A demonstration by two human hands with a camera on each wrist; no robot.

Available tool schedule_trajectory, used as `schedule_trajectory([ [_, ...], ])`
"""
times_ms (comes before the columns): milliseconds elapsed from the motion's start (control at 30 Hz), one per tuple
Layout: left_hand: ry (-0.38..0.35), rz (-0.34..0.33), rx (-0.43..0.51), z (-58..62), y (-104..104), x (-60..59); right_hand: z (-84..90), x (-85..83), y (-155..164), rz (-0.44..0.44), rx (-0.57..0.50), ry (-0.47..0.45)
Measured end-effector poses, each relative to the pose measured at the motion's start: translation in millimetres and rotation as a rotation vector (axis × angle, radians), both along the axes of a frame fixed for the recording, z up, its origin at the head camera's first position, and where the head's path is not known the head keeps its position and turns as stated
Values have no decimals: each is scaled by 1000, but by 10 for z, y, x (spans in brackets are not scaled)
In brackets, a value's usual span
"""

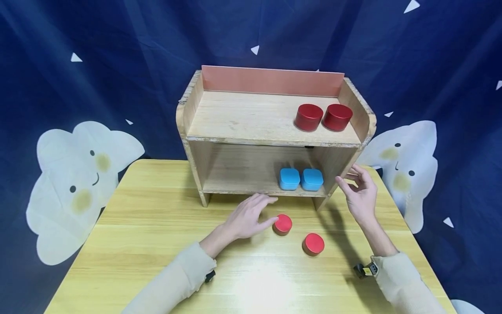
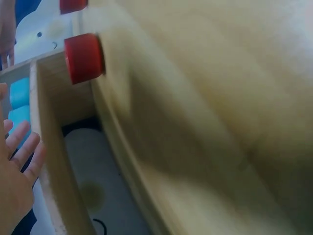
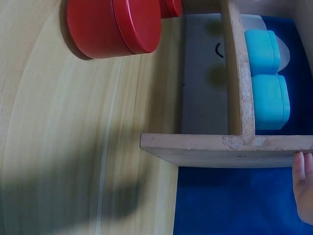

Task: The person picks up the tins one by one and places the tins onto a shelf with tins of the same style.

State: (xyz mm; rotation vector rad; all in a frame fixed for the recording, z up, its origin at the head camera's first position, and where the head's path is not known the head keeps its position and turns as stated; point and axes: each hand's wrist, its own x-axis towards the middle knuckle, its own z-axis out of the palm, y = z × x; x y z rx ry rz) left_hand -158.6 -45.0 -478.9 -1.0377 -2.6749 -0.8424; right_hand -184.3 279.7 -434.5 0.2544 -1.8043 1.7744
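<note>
My left hand (image 1: pixel 251 216) hovers in front of the wooden shelf (image 1: pixel 255 141), fingers extended. Its thumb reaches toward a round red tin (image 1: pixel 283 225) on the table; whether they touch cannot be told. A second red tin (image 1: pixel 313 244) stands nearer the front. Beside the shelf's right side panel, my right hand (image 1: pixel 361 196) is raised with fingers loosely bent, holding nothing. In the right wrist view, its fingertips (image 3: pixel 299 169) are at the panel's edge; contact is unclear. Two blue tins (image 3: pixel 270 102) sit side by side on the lower shelf, toward the right.
Two larger dark red tins, one left (image 1: pixel 308 117) and one right (image 1: pixel 337 117), stand on the upper shelf at its right end. The shelf stands at the back of the wooden table (image 1: pixel 157 226). Behind hangs a dark blue curtain (image 1: pixel 117 39) with cloud shapes.
</note>
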Motion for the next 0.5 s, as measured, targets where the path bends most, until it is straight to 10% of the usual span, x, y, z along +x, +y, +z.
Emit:
schedule_trajectory([
  [500,-42,-73,-128,-242,113,104,4,3,1,-10,11,-1],
])
